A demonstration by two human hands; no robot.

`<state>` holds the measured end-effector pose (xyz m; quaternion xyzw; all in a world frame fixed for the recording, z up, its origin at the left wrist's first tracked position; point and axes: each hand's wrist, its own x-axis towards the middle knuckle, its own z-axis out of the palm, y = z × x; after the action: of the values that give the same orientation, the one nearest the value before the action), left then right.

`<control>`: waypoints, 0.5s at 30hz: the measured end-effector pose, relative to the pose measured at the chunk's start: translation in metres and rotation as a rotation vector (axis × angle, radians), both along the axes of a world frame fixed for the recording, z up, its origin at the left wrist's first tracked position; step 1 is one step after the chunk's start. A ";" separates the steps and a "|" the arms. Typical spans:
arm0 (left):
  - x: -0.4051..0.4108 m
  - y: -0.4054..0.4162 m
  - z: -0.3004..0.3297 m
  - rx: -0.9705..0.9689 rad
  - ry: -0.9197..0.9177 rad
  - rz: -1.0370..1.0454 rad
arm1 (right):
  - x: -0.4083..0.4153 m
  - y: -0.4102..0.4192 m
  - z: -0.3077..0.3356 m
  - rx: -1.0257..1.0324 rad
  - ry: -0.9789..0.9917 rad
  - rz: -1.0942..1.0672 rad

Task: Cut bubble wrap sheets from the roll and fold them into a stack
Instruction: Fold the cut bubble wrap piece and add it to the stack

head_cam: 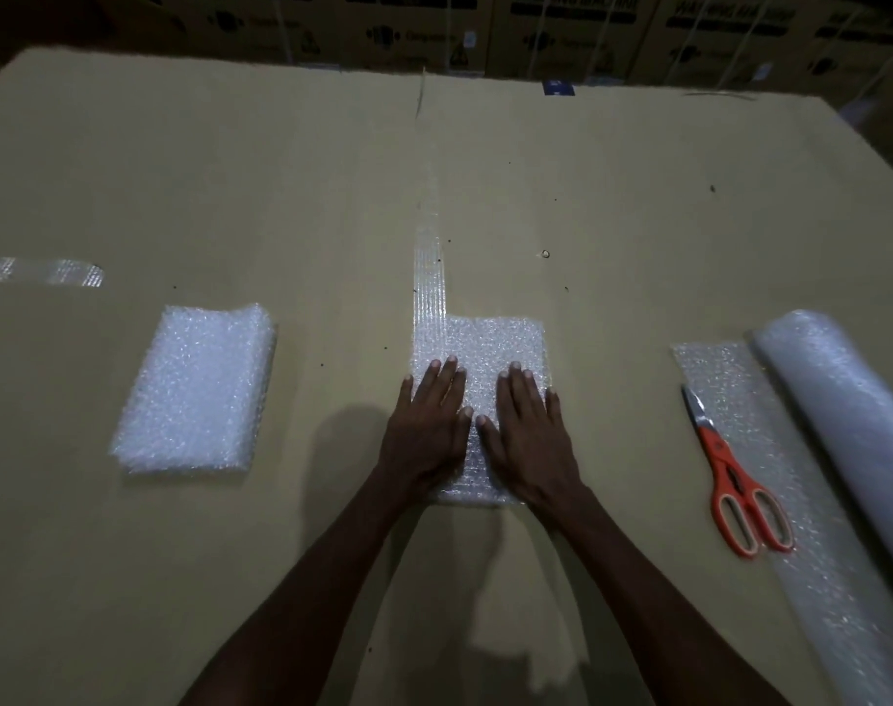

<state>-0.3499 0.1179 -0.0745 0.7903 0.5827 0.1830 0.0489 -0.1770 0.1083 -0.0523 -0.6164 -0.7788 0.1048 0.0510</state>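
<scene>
Both hands are flat, fingers straight, palms down on a folded bubble wrap sheet [490, 349] in the middle of the cardboard-covered counter [230, 196]: the left hand [429, 425] on its left half, the right hand [528, 433] on its right, thumbs nearly meeting. It looks like the pressing stage of a fold, squeezing the layers flat so they hold. Over at nine o'clock from the hands lies the stack [197, 389] of finished folded sheets, well apart. At three o'clock the orange-handled scissors [734, 476] rest on the unrolled tail of the roll [841, 410], nobody touching them. I'd say the next move is either one more fold or carrying this piece leftwards onto the stack; either way the hands must go from pressing to gripping an edge, keeping the springy layers from popping open.
</scene>
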 end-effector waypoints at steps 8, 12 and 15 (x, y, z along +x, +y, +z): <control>0.000 -0.003 0.008 -0.014 -0.003 0.028 | 0.001 -0.001 0.000 -0.015 -0.002 0.008; -0.005 -0.001 0.013 -0.014 -0.055 -0.004 | 0.005 0.003 0.006 -0.122 0.048 0.040; -0.014 -0.003 0.021 -0.029 -0.150 -0.011 | 0.010 0.003 0.020 -0.153 0.175 0.029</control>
<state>-0.3639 0.1153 -0.0531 0.7766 0.5758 0.2330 0.1048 -0.1669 0.1116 -0.0324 -0.5956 -0.7700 0.2180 0.0699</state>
